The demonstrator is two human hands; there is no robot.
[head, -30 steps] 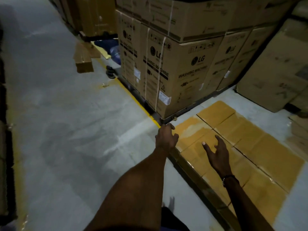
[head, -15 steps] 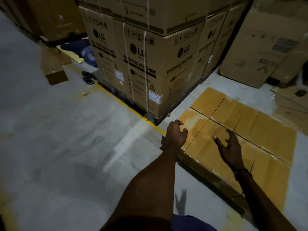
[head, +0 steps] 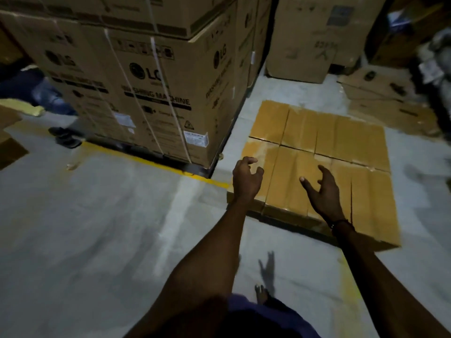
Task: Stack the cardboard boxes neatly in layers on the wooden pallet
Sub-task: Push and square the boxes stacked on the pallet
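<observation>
Cardboard boxes (head: 324, 152), flat-topped, tan-yellow and taped, lie packed edge to edge in one low layer on the concrete floor (head: 97, 228) ahead of the person and to their right; only a dark strip along the near bottom edge hints at the wooden pallet (head: 292, 226) beneath them, which is otherwise hidden. Judged from this, a first layer looks full and fairly even, with thin seams between boxes, and the upper layers are yet to be built. The left hand (head: 246, 181) hovers over the layer's near-left corner with fingers loosely curled, holding nothing; whether it touches the cardboard cannot be told. The right hand (head: 322, 191) is spread open above the near row, also empty. Just beside the layer's left edge rises a tall stack of large brown strapped washing-machine cartons (head: 146, 93), leaving only a narrow gap there. More big cartons (head: 314, 37) stand behind, and flattened cardboard sheets (head: 390, 106) lie past the far-right corner. The widest open room is the bare floor on the near and left side.
</observation>
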